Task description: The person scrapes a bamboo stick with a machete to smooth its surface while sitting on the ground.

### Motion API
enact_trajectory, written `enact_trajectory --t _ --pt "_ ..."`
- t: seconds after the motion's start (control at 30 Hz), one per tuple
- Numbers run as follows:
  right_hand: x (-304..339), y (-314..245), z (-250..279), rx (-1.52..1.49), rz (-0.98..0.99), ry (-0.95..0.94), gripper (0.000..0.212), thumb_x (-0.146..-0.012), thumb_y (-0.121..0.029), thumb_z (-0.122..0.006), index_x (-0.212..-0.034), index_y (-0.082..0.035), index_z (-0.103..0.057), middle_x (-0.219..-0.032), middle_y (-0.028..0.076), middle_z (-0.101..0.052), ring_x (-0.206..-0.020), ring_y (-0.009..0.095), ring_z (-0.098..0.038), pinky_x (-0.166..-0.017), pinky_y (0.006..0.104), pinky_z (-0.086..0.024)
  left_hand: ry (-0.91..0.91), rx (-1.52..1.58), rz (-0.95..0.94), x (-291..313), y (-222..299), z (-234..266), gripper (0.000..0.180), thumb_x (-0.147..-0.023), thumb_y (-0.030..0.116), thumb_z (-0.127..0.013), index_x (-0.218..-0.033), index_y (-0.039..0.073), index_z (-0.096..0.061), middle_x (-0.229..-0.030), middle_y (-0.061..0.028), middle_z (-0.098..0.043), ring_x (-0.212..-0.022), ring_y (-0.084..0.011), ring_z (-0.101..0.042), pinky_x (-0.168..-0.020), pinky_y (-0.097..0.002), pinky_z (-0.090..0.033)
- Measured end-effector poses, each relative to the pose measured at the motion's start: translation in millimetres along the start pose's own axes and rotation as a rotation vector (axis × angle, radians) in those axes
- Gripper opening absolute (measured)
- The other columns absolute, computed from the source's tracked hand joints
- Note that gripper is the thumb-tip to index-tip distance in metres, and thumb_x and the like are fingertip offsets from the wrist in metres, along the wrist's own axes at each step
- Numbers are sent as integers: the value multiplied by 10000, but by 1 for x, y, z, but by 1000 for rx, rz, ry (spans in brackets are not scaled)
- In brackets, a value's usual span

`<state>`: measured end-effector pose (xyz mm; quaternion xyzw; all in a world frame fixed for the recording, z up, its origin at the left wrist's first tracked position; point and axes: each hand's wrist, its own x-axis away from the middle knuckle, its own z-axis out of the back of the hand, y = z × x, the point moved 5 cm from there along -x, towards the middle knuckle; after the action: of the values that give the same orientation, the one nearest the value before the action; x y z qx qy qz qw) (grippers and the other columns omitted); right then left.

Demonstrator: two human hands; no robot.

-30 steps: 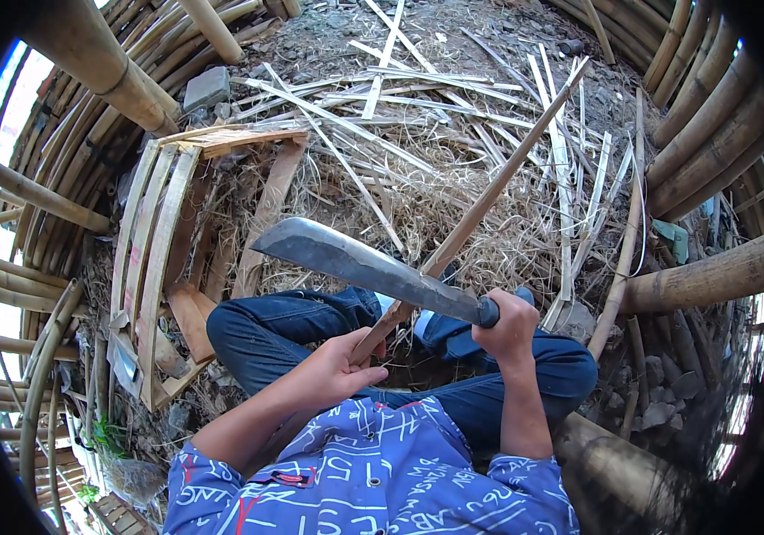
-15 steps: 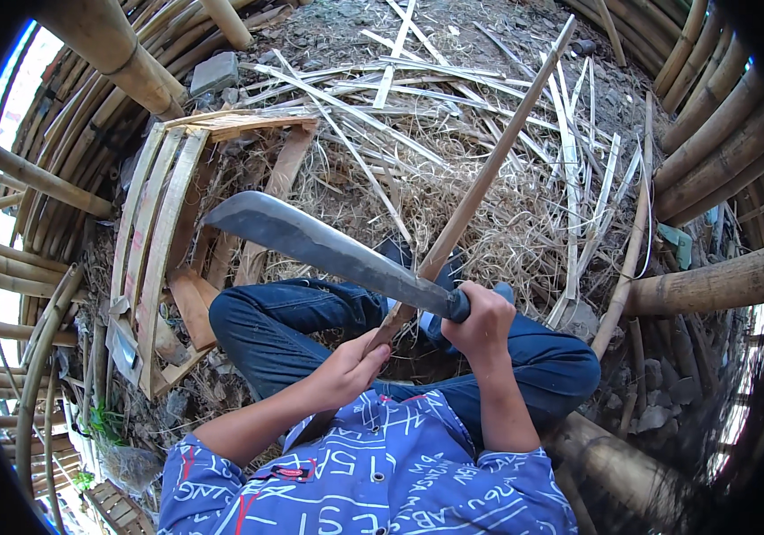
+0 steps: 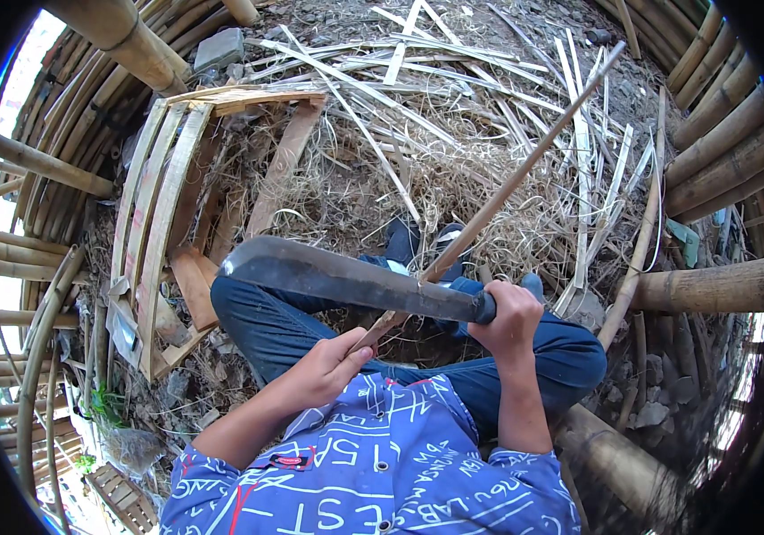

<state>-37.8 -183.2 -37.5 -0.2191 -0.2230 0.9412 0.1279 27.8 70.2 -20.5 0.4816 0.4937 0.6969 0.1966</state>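
Observation:
My left hand point(image 3: 329, 367) is closed around the near end of a long bamboo strip point(image 3: 524, 176), which slants up and away to the right. In my right hand point(image 3: 507, 316) is the handle of a machete point(image 3: 346, 278), its broad dark blade pointing left. The blade crosses the strip a little beyond my left fingers and looks to be against it. My crossed legs in dark jeans point(image 3: 261, 332) lie beneath both. Most of the machete's handle is hidden in my fist.
Curly shavings point(image 3: 346, 187) cover the ground ahead, with several pale split strips point(image 3: 453, 80) beyond. A slatted wooden crate point(image 3: 145, 223) stands at the left. Thick bamboo poles point(image 3: 712, 287) reach in from the right. A grey block point(image 3: 219, 49) lies behind the crate.
The machete has moved down and slightly right, its blade turning to show more of its flat side. My left hand has shifted left, and the strip's far end has dropped to the right.

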Motion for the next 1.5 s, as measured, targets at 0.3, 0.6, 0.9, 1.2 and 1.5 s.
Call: enact_trajectory --t 0.3,0.6,0.9,1.2,1.5 --pt "7 -5 -8 14 -27 0 257 -490 -135 -717 -702 -106 -574 -653 81 -587 -620 313 -593 -583 403 -460 -11 113 25 -4 -1 -7 153 -1039 187 -407 -1043 46 -468 -692 44 -410 -572 -40 -379 -506 -217 -337" --pt "-1 -18 -29 -115 -104 19 214 -525 -125 -687 -696 -96 -562 -647 89 -580 -629 322 -596 -588 407 -464 42 189 47 -5 3 -7 182 -1012 124 -434 -1152 17 -479 -756 2 -435 -652 -77 -405 -580 -266 -377" --pt "-27 -33 -14 -36 -19 -20 179 -542 -102 -686 -693 -72 -593 -657 106 -608 -625 330 -609 -588 403 -475 70 135 -18 -8 -5 -10 148 -1033 181 -418 -1068 44 -462 -686 43 -403 -551 -44 -377 -493 -218 -341" --pt "-29 -11 -7 32 71 -54 250 -514 -115 -703 -745 -65 -621 -704 119 -640 -670 333 -632 -649 411 -497 102 101 -2 8 -10 -2 145 -1021 173 -425 -1017 42 -488 -660 48 -402 -556 -42 -368 -497 -218 -327" --pt "-21 24 -5 139 8 -45 228 -517 -128 -706 -716 -87 -605 -686 94 -628 -649 306 -628 -603 410 -484 153 127 101 25 -17 19 147 -1018 169 -430 -1024 33 -486 -635 43 -415 -526 -43 -390 -471 -215 -332"
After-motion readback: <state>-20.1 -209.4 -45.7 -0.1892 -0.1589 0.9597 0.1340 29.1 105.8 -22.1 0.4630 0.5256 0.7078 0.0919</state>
